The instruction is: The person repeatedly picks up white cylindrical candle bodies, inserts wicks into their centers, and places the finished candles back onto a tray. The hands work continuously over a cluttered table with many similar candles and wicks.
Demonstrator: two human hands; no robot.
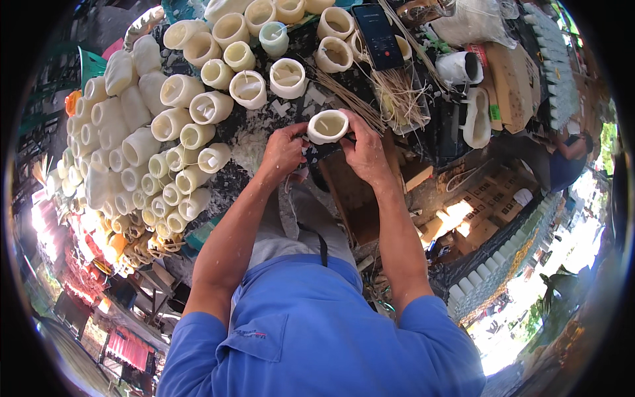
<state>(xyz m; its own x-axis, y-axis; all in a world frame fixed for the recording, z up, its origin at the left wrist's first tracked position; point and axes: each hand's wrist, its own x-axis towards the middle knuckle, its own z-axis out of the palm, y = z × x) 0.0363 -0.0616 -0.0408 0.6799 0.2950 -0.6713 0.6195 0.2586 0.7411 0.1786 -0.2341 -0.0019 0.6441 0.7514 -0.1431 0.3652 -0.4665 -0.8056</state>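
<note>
A cream-white, thick-walled wax candle [321,137], round and hollow at the top, is held in front of my body over the table's near edge. Inside its rim a small pale strip, like a wick, shows. My right hand [364,153] grips it from the right, thumb and fingers bent around its side. On the other side, my left hand [284,152] is closed, with its fingertips at the candle's left wall. The undersides of the fingers are hidden. Similar hollow candles [249,89] stand and lie just beyond my hands, some with white pieces inside.
Many more pale candles [142,147] crowd the table's left side. A phone [378,36] lies at the far side, near thin sticks [350,102] and a tray of pale fibres [400,99]. Cardboard [508,86] is at right; an open wooden box [354,198] sits below my right hand. Another person [567,162] is far right.
</note>
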